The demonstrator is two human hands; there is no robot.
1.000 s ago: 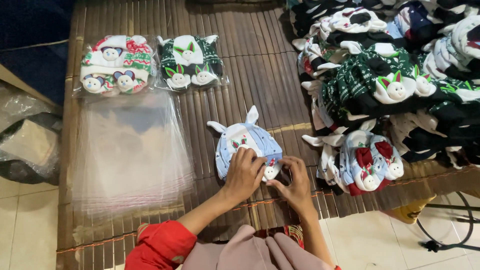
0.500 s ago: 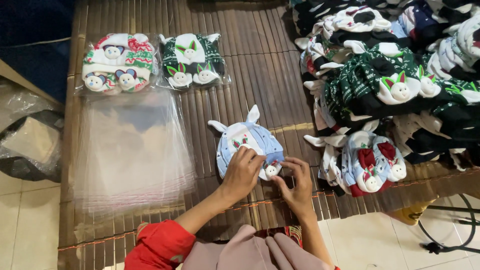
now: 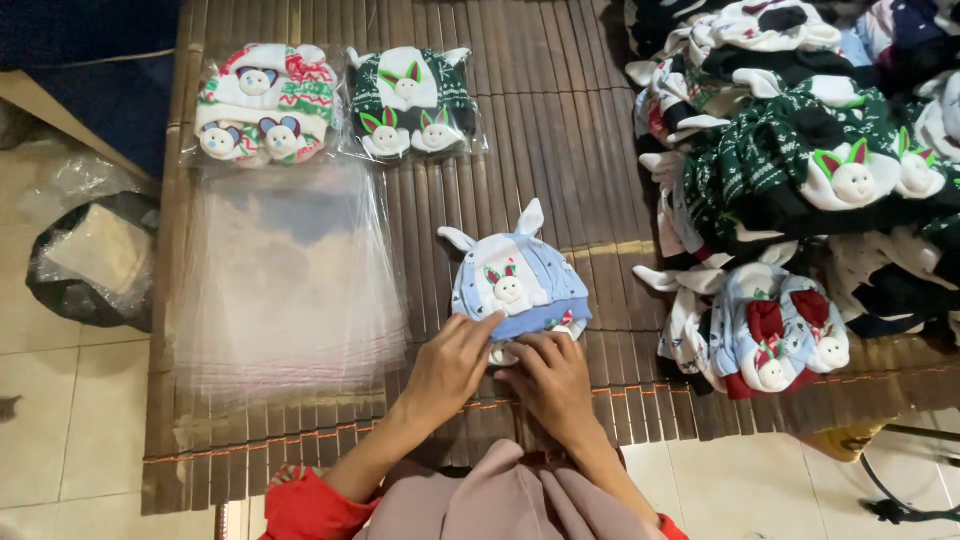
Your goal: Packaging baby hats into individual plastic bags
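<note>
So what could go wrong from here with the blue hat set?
1. Both hands, left and right, cover small pieces under the blue hat; one could slip out of place unseen.
2. The stack of clear bags looks slippery and may slide on the slatted mat.
3. The loose hat pile sits close and could spill over.

Bare mat (image 3: 590, 150) ahead; hat pile (image 3: 800, 170) right
</note>
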